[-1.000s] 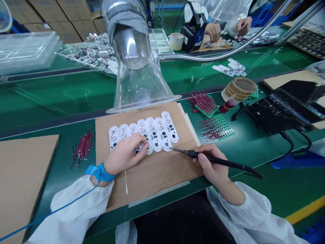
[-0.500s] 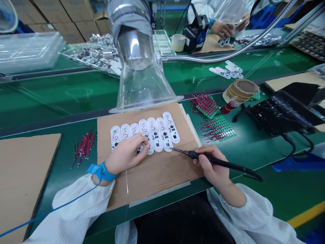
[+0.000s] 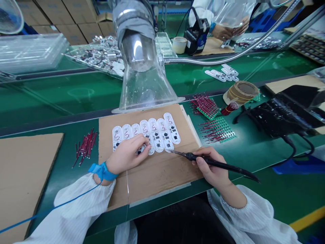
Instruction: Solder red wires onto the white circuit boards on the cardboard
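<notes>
The right hand is shifting its gripped slim black soldering iron slightly left at a white oblong circuit board; the left hand is curling narrowly, hold unclear.

Illumination is bright and diffuse, apparently from overhead, producing a hard white highlight on the shiny duct collar at 11 o'clock and a pale sheen on the green work surface at 8 o'clock. The white boards near centre are adequately sharp, whereas the dark clothing at 6 o'clock retains little detail. Wide-angle distortion tilts the cartons at 10 o'clock; the blue object at 4 o'clock is dim and blurred.
</notes>
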Demonstrator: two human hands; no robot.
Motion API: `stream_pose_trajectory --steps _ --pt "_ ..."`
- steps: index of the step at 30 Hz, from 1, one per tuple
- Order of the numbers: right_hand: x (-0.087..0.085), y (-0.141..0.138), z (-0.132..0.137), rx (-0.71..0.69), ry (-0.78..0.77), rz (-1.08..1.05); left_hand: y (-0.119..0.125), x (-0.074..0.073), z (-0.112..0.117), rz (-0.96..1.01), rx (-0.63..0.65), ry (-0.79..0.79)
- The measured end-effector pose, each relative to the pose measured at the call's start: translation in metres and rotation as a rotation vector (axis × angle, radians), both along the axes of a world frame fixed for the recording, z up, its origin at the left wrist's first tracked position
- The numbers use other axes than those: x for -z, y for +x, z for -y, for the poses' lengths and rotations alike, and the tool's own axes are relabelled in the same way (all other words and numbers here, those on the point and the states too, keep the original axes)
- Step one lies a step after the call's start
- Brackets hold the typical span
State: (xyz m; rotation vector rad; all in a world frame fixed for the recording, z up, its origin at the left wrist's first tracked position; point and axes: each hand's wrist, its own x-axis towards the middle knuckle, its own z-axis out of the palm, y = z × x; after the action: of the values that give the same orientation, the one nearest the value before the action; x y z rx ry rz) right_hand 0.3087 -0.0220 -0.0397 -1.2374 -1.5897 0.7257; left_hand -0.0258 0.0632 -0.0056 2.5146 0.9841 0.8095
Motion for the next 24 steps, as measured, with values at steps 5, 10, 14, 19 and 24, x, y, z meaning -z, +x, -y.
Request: stream_pose_trajectory --steps 5,10,14,19,24 --pt "-0.007 -0.015 0.001 0.062 0.023 -0.115 -0.001 0.001 0.001 0.080 -0.071 0.064" --pt "-0.013 -0.038 -0.003 0.108 -0.008 -0.186 -0.001 0.001 0.000 0.123 -0.094 0.096" --pt "-0.004 -0.034 -0.003 0.053 -0.031 -0.131 -0.001 0.000 0.000 0.125 -0.086 0.090" --pt "0.005 -0.024 0.001 0.044 -0.048 -0.038 -0.001 0.001 -0.001 0.101 -0.084 0.076" --pt "0.004 -0.027 0.000 0.048 -0.033 -0.066 -0.002 0.002 -0.001 0.086 -0.079 0.078"
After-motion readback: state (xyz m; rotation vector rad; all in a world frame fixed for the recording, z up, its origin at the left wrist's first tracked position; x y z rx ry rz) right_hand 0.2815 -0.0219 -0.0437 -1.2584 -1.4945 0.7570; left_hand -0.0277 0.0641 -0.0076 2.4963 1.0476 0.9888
